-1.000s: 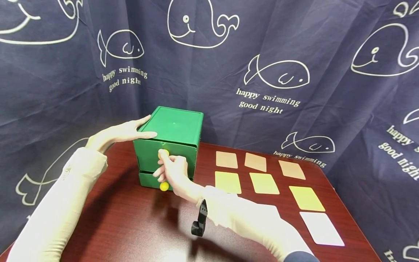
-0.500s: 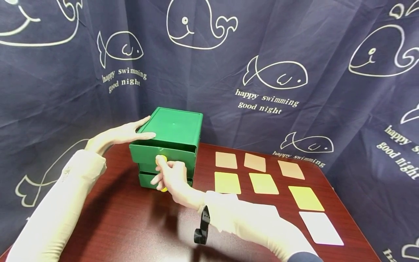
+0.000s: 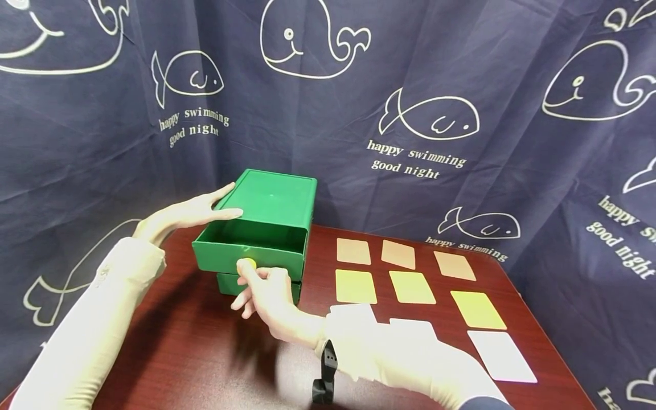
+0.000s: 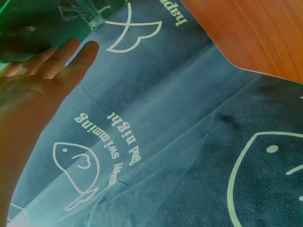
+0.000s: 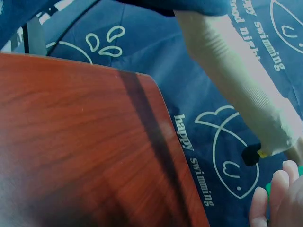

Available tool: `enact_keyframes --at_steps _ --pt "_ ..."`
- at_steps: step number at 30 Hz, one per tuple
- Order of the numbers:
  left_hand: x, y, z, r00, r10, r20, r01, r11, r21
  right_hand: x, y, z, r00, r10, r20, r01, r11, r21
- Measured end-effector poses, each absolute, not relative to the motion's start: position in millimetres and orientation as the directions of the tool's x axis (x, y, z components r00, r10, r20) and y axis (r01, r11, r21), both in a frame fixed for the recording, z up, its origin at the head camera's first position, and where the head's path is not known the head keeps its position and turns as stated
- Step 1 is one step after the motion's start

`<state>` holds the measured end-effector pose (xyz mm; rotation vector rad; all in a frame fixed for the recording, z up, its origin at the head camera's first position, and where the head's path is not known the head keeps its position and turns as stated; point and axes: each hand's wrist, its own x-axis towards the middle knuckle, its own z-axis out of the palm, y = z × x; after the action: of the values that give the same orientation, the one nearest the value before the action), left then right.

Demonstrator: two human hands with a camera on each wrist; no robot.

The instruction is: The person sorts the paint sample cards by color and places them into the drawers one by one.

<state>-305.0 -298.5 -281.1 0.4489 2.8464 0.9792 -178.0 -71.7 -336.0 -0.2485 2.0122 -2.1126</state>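
Observation:
A small green drawer cabinet stands at the back of the table in the head view. Its upper drawer is pulled well out, and the part of its inside that shows holds nothing. My right hand pinches that drawer's yellow knob between thumb and fingers. Below it, the lower drawer is mostly covered by the upper one and my right hand. My left hand rests on the cabinet's left top edge, thumb and fingers spread and straight. In the left wrist view, the fingers lie along the cabinet's side.
Right of the cabinet, cards lie in rows on the red-brown table: peach cards at the back, yellow cards in the middle, white cards in front. A dark blue curtain with fish drawings hangs behind.
The upper drawer has slid out toward me, from nearly closed to well open, with my right hand moving along on its knob. My left hand has stayed on the cabinet.

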Motion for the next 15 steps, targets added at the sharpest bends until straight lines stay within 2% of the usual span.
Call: enact_keyframes --at_steps 15 --pt "-305 -299 -285 -0.951 0.309 0.017 0.249 0.730 0.637 -142 -61 -335 -0.920 -0.385 -0.075 0.115 -0.082 -0.990"
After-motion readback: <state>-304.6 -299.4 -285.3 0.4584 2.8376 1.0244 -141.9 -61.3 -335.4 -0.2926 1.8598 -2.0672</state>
